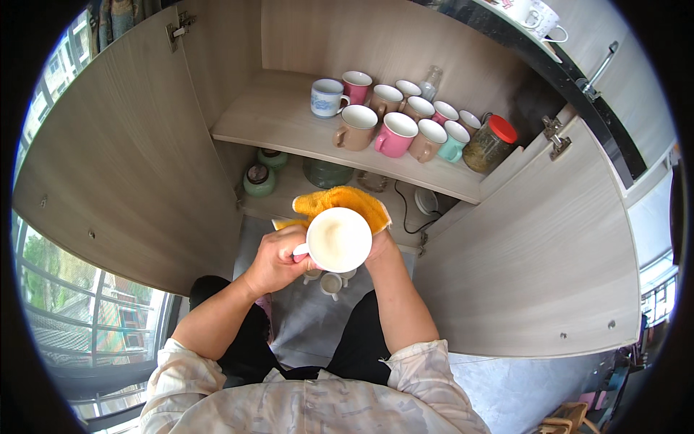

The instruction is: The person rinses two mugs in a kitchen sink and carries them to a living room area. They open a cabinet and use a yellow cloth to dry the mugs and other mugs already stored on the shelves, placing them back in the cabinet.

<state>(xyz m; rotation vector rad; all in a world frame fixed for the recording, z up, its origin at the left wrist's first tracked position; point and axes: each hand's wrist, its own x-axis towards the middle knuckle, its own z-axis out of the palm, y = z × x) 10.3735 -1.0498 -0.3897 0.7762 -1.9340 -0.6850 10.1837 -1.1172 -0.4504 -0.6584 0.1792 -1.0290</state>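
White-lined mug (339,240) sits between left hand (278,259) and right hand (379,245).

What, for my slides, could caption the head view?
Left hand grips mug, right hand behind it with orange cloth, before open cupboard.

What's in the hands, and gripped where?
A white-lined mug, held at its handle by the left hand. The right hand, mostly hidden behind it, is at the orange-yellow cloth; its exact grip can't be told.
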